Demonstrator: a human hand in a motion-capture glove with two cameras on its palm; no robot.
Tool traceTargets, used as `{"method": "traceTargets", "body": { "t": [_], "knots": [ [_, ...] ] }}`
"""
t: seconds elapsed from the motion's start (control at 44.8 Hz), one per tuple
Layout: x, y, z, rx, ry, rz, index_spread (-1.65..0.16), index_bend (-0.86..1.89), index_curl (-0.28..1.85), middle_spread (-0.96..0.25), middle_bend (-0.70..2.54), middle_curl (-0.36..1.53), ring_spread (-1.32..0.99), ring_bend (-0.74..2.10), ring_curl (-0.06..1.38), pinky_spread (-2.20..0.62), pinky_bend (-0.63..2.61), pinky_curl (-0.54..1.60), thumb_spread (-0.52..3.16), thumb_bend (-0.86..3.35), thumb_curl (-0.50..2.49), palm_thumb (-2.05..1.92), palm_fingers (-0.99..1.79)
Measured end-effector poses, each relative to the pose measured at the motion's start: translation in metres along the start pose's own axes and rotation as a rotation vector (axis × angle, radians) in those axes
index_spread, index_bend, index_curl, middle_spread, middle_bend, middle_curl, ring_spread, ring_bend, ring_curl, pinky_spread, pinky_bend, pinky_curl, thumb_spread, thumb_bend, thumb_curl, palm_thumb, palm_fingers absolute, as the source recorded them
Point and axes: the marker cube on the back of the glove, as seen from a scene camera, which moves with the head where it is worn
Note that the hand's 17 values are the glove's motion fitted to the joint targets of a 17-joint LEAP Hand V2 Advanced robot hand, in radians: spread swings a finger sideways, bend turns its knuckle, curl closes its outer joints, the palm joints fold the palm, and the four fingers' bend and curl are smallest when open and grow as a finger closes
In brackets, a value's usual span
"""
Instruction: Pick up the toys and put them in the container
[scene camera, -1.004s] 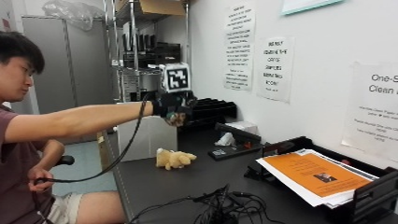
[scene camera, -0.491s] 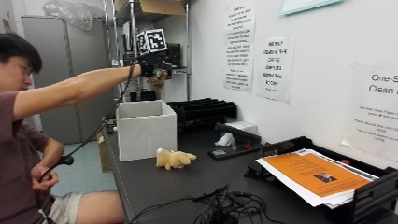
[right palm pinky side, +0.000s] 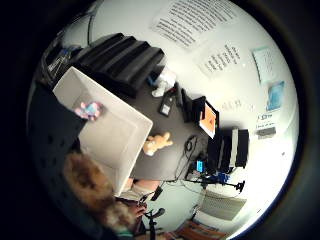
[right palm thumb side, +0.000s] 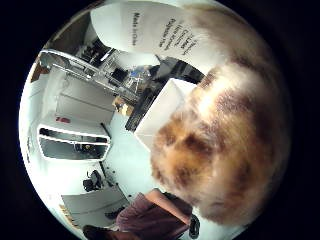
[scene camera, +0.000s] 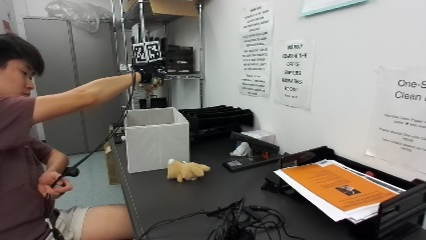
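My gloved right hand (scene camera: 149, 74) is raised high above the white box container (scene camera: 156, 137) and grips a brown-and-white furry toy (scene camera: 155, 83). That furry toy (right palm thumb side: 225, 135) fills much of the thumb side palm view, with the container (right palm thumb side: 160, 112) beneath it. The little finger side view looks down into the container (right palm pinky side: 117, 135), where a pink and blue toy (right palm pinky side: 90, 109) lies on the bottom; the furry toy (right palm pinky side: 95, 192) shows at the edge. A tan plush toy (scene camera: 188, 170) lies on the black table just in front of the container, also seen as the tan plush (right palm pinky side: 157, 142).
Black stacked trays (scene camera: 216, 117) stand behind the container. A black device (scene camera: 249, 160) and a white crumpled item (scene camera: 243, 149) lie mid-table. Orange papers (scene camera: 333, 187) rest on a tray at the right. Cables (scene camera: 233, 220) cover the front edge. A metal shelf (scene camera: 166, 30) stands behind.
The hand with the furry toy has risen and drawn back from in front of the container to a spot high above it. The tan plush has not moved.
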Motion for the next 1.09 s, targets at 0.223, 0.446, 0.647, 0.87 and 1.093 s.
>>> {"method": "traceTargets", "body": {
  "t": [0.223,0.446,0.647,0.87,1.093],
  "knots": [
    [0.027,0.025,0.005,-0.055,0.054,-0.033,-0.33,0.91,1.11,-0.21,1.38,0.87,-0.40,1.36,0.75,-0.37,1.07,0.64,0.38,0.08,1.12,0.58,0.90],
    [0.024,0.031,0.030,-0.325,-0.028,-0.078,-0.33,0.61,1.10,-0.30,0.74,0.74,-0.39,1.52,0.78,-0.34,1.29,0.69,0.71,0.02,1.06,0.48,0.17],
    [0.019,0.023,0.021,-0.402,-0.115,-0.094,-0.25,0.06,0.74,-0.16,0.44,0.57,-0.20,0.77,0.56,-0.10,1.21,0.58,1.04,-0.05,0.82,0.21,-0.51],
    [0.087,0.050,0.006,-0.424,-0.092,0.002,-0.20,0.02,0.52,-0.07,0.19,0.46,-0.07,0.44,0.41,0.01,1.04,0.49,1.17,-0.03,0.65,0.11,-0.40],
    [0.212,0.110,0.035,-0.399,-0.071,0.127,-0.21,0.05,0.38,-0.05,0.14,0.40,-0.03,0.35,0.38,0.03,0.90,0.42,1.22,-0.02,0.55,0.10,-0.29]
  ]
}}
